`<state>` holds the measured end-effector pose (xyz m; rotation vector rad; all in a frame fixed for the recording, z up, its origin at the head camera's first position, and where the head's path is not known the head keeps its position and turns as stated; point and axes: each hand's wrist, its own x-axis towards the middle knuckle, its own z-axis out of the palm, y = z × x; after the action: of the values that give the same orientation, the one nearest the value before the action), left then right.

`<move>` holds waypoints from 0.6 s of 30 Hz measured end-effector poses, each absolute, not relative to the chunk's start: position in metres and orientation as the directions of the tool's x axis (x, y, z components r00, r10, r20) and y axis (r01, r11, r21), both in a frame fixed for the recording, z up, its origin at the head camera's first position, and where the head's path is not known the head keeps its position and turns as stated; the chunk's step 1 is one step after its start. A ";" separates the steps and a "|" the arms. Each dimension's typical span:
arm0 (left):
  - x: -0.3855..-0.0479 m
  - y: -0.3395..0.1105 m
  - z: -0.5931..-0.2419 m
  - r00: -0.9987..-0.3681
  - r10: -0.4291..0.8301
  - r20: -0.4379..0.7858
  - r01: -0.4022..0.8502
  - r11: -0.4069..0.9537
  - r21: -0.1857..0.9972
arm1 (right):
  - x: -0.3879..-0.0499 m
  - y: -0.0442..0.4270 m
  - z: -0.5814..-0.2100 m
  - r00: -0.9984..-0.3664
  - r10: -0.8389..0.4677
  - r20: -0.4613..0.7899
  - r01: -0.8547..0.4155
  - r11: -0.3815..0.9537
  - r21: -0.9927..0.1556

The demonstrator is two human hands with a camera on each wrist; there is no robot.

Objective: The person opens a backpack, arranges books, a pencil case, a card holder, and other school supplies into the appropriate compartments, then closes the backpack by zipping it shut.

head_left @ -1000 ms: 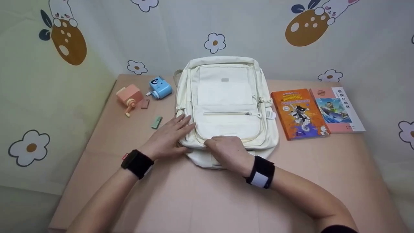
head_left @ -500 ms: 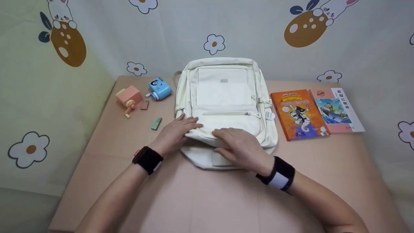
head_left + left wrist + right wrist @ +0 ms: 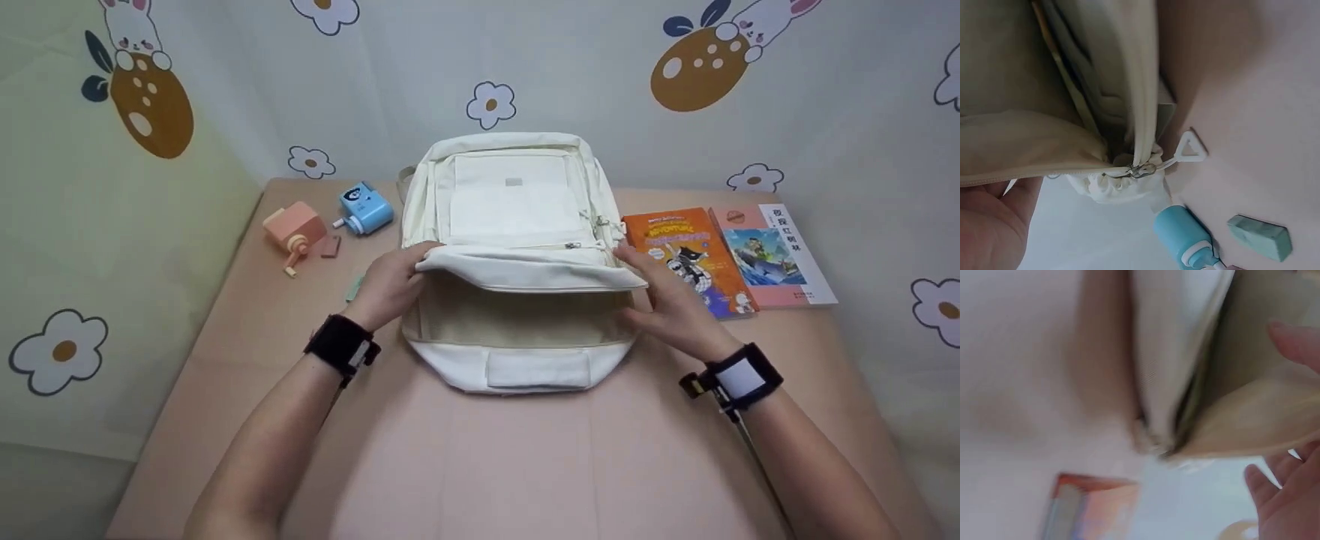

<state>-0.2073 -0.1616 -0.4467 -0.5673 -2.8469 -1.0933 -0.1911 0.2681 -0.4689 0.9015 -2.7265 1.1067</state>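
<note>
One bag point(image 3: 510, 202); two hands; two dark wristbands point(image 3: 337, 346); two crank sharpeners, one pink point(image 3: 294, 225) and one blue point(image 3: 366, 206); two small blocks, one pink point(image 3: 330, 246) and one green point(image 3: 1261, 236); two books, one orange point(image 3: 694, 259) and one pink point(image 3: 772, 251); one table point(image 3: 517, 465); one curtain point(image 3: 420, 60) with two rabbits and, at least in part, seven flowers. Bag: stands or lies mid-table, cannot tell which, between sharpeners at left and books at right, near the curtain. Off-white cloth, softly creased, with one grey tag point(image 3: 514, 181) on the front panel, one short zip point(image 3: 559, 246) below it and one white triangular pull point(image 3: 1190, 147) at the side. Gapes wide at the near end, with beige lining in view, lip raised and bowed, one pale rectangular patch point(image 3: 538, 369) on the strip beneath. Left hand point(image 3: 390, 281): grasps the lip at its left end, with fingertips partly hidden behind the cloth. Right hand point(image 3: 675, 307): loose and unclenched at the right end, with thumb inside the opening, fingers outside, well apart. Orange book: lies just beside the bag, partly covered by the right hand, next to the pink book. Pink block: lies just beside the pink sharpener.
</note>
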 end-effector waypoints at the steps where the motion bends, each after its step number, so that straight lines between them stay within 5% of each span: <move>1: -0.211 -0.163 -0.444 -0.934 0.319 0.163 0.345 0.678 0.649 | -0.197 0.269 -0.471 -0.841 -0.477 0.255 -0.512 0.549 -0.661; 7: -0.230 -0.170 -0.433 -0.955 0.287 0.082 0.237 0.561 0.793 | -0.229 0.260 -0.469 -0.888 -0.397 0.231 -0.397 0.413 -0.819; 18: -0.243 -0.167 -0.427 -0.978 0.209 -0.011 0.078 0.412 0.908 | -0.256 0.246 -0.454 -0.979 -0.173 0.107 -0.173 0.434 -0.884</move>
<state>-0.2425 -0.1668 -0.4269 -0.2794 -2.7402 -1.7507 -0.2559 0.2460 -0.4543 0.3207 -2.6599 1.6403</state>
